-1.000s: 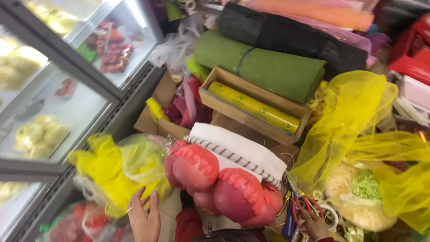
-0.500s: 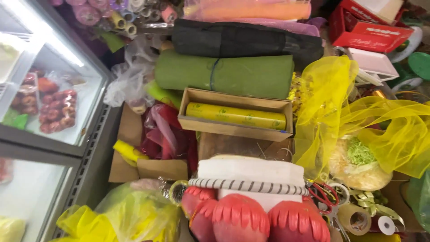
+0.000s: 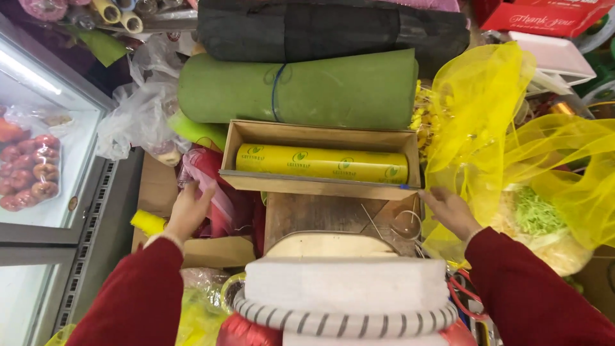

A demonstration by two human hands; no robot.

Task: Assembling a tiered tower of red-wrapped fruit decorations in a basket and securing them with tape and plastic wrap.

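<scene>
Both hands (image 3: 189, 211) (image 3: 450, 210) beside wooden dispenser box (image 3: 320, 186)

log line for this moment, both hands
left hand: open, by pink wrapping | right hand: open, at wooden box corner | box holds yellow roll

Wrap box: we see a long, open brown box (image 3: 320, 186) at centre, below the green roll.
Wrap roll: a yellow labelled cylinder (image 3: 321, 164) lies lengthwise inside it.
Red box: we find a flat red carton (image 3: 544, 16) at top right.
Fruit packs: clear bags of red fruit (image 3: 29, 173) sit in the left cooler.
</scene>
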